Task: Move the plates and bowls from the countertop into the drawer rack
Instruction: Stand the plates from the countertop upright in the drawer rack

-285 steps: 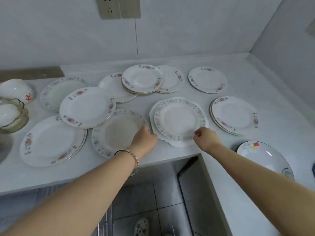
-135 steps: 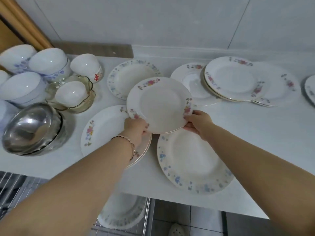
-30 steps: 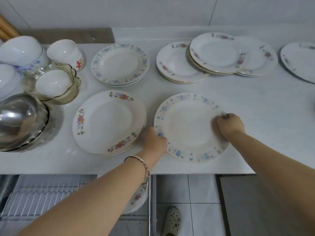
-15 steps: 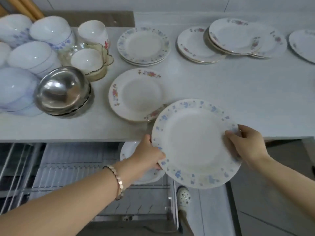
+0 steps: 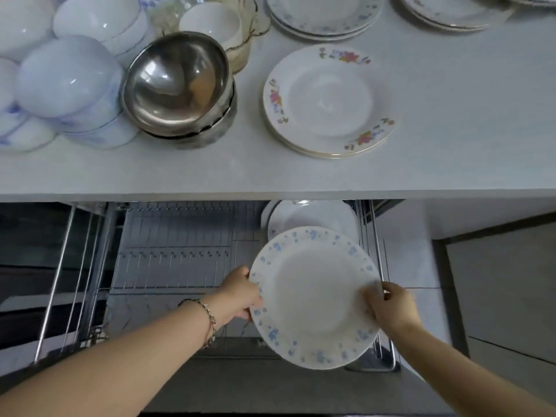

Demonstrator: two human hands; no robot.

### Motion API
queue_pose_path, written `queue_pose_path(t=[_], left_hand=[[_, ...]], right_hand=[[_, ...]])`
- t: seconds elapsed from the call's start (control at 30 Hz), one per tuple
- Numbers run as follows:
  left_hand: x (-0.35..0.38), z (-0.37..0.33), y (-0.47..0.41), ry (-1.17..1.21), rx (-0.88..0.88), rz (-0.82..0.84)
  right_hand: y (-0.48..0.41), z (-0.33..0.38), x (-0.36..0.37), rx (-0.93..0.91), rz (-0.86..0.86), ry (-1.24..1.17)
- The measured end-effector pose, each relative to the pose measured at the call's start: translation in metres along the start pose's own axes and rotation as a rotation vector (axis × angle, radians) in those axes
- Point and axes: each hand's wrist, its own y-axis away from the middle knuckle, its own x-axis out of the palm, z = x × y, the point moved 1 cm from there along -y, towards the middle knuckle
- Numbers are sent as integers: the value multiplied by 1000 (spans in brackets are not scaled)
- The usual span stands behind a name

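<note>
- Grey countertop [image 5: 436, 164] up top, pull-out drawer rack [image 5: 180, 260] open below it, dark floor underneath.
- Task looks early: only a few white plates [image 5: 310, 216] stand at the rack's right end, exact count not readable.
- Blue-flowered plate [image 5: 314, 296] is off the counter, held over the right part of the rack, just in front of the racked plates. Tilted, face toward the camera; not seated in a slot yet as far as I can tell.
- Left hand [image 5: 240, 293] pinches its left rim, right hand [image 5: 391, 305] pinches its right rim; fingers curled onto the edge, thumbs on the face side.
- Left on the counter: red-flowered plate stack [image 5: 328, 100], blue-rimmed plate stack [image 5: 325, 16] behind it, more plates [image 5: 451, 10] cut off at the top right.
- Bowls untouched: steel bowls [image 5: 177, 82] nested and tipped, white bowls [image 5: 69, 76] piled at the left, a small white bowl [image 5: 210, 22] sitting inside a glass bowl [image 5: 246, 37].
- Rack's left and middle wire sections hold nothing visible, so plenty of room.
- Judgement: most of the job remains; all bowls and several plate stacks to go.
</note>
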Motion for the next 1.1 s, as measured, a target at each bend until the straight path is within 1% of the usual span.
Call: queue_pose_path(t=[0.13,0.27,0.4,0.53,0.63,0.7,0.77,0.83,0.9,0.93,1.0,1.1], left_hand=[[5,3,-59,-43,21,-172],[11,-13,-107,-111,96,-281],[15,-32,-141,-112,133,-311],[20,-44,-156,-89,145,-343],[27,-40,-155,-56,171,-379],[33,-33,-148,15,189,-383],[41,-23,-144,77,176,-350],[50,-12,-144,131,99,-306],[58,-6,-145,255,0,-240],[60,-6,-146,312,-29,-214],[63,-9,-149,368,-45,-205],[64,-15,-153,393,-15,-215]], right_hand=[[-51,-7,40,75,-61,-39],[-86,-3,60,95,-125,-41],[-109,2,69,107,-179,6],[-119,5,76,129,-237,13],[-112,1,76,128,-248,-41],[-104,-3,77,136,-220,-128],[-100,-9,83,237,-142,-164],[-97,-12,91,367,19,-181],[-96,-10,98,427,119,-222],[-98,-8,99,423,117,-219],[-102,-4,99,396,56,-229],[-107,-1,95,379,8,-321]])
